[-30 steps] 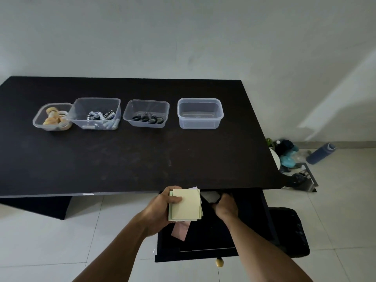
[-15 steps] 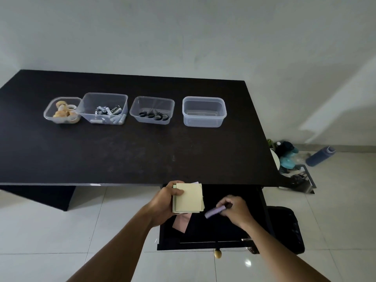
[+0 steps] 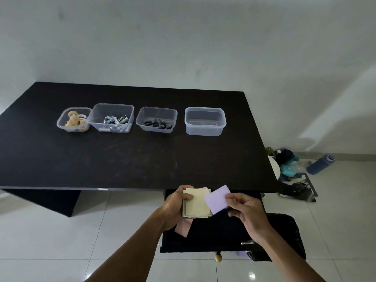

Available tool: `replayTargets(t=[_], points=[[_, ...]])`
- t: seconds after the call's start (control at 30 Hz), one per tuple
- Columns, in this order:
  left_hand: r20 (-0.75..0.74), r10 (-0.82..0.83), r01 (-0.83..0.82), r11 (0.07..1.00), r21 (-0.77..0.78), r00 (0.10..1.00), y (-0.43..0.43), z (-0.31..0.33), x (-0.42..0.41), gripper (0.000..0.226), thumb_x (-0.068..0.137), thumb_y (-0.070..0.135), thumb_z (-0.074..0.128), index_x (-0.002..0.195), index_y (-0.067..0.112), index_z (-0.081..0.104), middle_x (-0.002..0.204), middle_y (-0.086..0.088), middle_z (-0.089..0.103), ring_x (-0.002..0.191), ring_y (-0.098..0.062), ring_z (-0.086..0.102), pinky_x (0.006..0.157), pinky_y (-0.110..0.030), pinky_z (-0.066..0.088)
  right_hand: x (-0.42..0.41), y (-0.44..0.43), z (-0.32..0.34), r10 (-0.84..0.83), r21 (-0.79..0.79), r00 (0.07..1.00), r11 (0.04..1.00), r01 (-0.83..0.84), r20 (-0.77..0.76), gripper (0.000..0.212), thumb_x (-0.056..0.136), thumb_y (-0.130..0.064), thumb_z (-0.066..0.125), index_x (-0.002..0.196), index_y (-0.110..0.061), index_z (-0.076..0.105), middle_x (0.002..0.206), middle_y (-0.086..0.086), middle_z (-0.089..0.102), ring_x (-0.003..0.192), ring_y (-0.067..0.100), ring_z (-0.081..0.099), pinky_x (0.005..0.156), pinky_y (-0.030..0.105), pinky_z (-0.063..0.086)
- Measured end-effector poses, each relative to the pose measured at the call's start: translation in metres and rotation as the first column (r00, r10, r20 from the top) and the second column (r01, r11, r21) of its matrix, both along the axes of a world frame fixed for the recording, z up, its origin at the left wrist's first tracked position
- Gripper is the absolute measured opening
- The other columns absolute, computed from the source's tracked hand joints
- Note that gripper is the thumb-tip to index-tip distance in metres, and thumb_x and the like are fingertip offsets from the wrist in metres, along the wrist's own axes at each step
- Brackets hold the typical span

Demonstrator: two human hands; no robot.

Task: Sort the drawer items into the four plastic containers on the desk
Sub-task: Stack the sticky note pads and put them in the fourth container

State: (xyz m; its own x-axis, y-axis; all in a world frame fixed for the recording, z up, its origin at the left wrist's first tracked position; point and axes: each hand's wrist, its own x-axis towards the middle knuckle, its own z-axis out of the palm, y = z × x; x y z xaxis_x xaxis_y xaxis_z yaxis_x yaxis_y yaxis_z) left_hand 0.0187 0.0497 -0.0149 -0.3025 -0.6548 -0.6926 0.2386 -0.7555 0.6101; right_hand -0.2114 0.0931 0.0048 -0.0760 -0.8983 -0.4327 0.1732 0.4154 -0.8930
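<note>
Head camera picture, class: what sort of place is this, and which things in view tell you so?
Probably a home room or small office used as a workspace: a black desk against a bare wall, a white tiled floor, and a water bottle with other belongings lying on the floor.

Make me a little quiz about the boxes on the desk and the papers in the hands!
1. True or false: the rightmost container on the desk already has paper in it.
2. What colour is the note pinched by the right hand? A) lilac B) red C) black
3. Fill in: the left hand holds a stack of pale ______ notes above the open drawer.

Key
1. False; it looks empty.
2. A
3. yellow
</note>
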Motion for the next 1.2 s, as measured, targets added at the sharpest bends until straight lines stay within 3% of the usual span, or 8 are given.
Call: replayTargets(t=[0.27, 0.4, 0.57, 0.73, 0.8, 0.93, 1.07, 1.2], points=[[-0.015, 0.030, -0.029, 0.999, 0.019, 0.999, 0.001, -0.003, -0.004, 0.037, 0.098, 0.017, 0.033, 0.128, 0.010, 0.054, 0.132, -0.026, 0.056, 0.105, -0.037, 0.057, 0.071, -0.041, 0.053, 0.052, 0.000, -0.003, -0.127, -0.096, 0.965, 0.990, 0.107, -0.231, 0.044, 0.075, -0.001, 0.083, 0.110, -0.018, 0.062, 0.087, 0.008, 0.077, 0.079, 0.022, 0.075, 0.057, 0.032, 0.060], [-0.086, -0.012, 0.015, 0.999, 0.031, 0.996, 0.004, -0.005, -0.002, 0.048, 0.099, 0.036, 0.034, 0.127, 0.009, 0.063, 0.118, -0.022, 0.068, 0.097, -0.034, 0.064, 0.075, -0.039, 0.053, 0.063, 0.002, -0.012, -0.091, -0.173, 0.866, 0.985, 0.005, -0.492, 0.038, 0.069, -0.017, 0.090, 0.101, -0.018, 0.070, 0.085, -0.002, 0.073, 0.073, 0.014, 0.069, 0.062, 0.026, 0.060], [-0.059, 0.010, -0.010, 1.000, 0.007, 0.998, 0.005, -0.007, 0.000, 0.036, 0.098, 0.028, 0.047, 0.130, 0.011, 0.053, 0.115, -0.018, 0.064, 0.094, -0.032, 0.062, 0.066, -0.037, 0.054, 0.066, 0.002, -0.018, -0.074, -0.200, 0.844, 0.979, -0.040, -0.532, 0.025, 0.070, -0.022, 0.090, 0.088, -0.017, 0.073, 0.076, -0.004, 0.067, 0.065, 0.007, 0.060, 0.058, 0.018, 0.051], [-0.067, 0.040, -0.038, 0.999, 0.028, 0.997, -0.002, -0.008, 0.008, 0.026, 0.098, 0.028, 0.047, 0.118, 0.015, 0.056, 0.113, -0.015, 0.064, 0.093, -0.032, 0.062, 0.063, -0.032, 0.051, 0.050, 0.001, -0.040, -0.222, 0.020, 0.914, 0.970, 0.243, -0.341, 0.014, 0.094, -0.019, 0.063, 0.085, -0.013, 0.071, 0.074, 0.008, 0.064, 0.059, 0.014, 0.056, 0.049, 0.026, 0.044], [-0.091, 0.050, -0.048, 0.998, 0.032, 0.995, -0.006, -0.008, 0.012, 0.023, 0.098, 0.027, 0.046, 0.115, 0.015, 0.056, 0.110, -0.014, 0.065, 0.089, -0.030, 0.064, 0.060, -0.031, 0.052, 0.050, -0.002, -0.062, 0.008, 0.204, 0.911, 0.975, 0.084, -0.412, 0.011, 0.093, -0.013, 0.061, 0.089, -0.012, 0.071, 0.075, 0.008, 0.063, 0.057, 0.013, 0.054, 0.047, 0.026, 0.043], [-0.129, 0.064, -0.061, 0.998, 0.022, 0.990, -0.013, -0.007, 0.018, 0.021, 0.099, 0.023, 0.045, 0.114, 0.015, 0.055, 0.108, -0.013, 0.065, 0.090, -0.030, 0.064, 0.059, -0.032, 0.053, 0.072, -0.007, -0.103, 0.562, 0.402, 0.576, 0.827, -0.393, -0.593, 0.035, 0.081, -0.028, 0.075, 0.114, -0.022, 0.066, 0.101, -0.003, 0.066, 0.088, 0.014, 0.065, 0.071, 0.030, 0.053], [-0.148, 0.082, -0.078, 0.996, 0.031, 0.986, -0.020, -0.011, 0.023, 0.021, 0.098, 0.022, 0.046, 0.115, 0.015, 0.056, 0.118, -0.017, 0.063, 0.104, -0.037, 0.060, 0.074, -0.040, 0.052, 0.101, -0.018, -0.128, 0.633, 0.464, 0.250, 0.734, -0.496, -0.733, 0.071, 0.070, -0.050, 0.081, 0.130, -0.022, 0.054, 0.127, 0.001, 0.061, 0.114, 0.025, 0.061, 0.084, 0.030, 0.050], [-0.138, 0.086, -0.082, 0.996, 0.036, 0.987, -0.024, -0.013, 0.028, 0.020, 0.098, 0.023, 0.046, 0.114, 0.015, 0.057, 0.116, -0.016, 0.064, 0.104, -0.037, 0.059, 0.076, -0.041, 0.050, 0.113, -0.020, -0.146, 0.616, 0.493, 0.068, 0.687, -0.534, -0.785, 0.069, 0.071, -0.048, 0.085, 0.125, -0.017, 0.057, 0.126, 0.004, 0.063, 0.112, 0.028, 0.062, 0.088, 0.036, 0.055]])
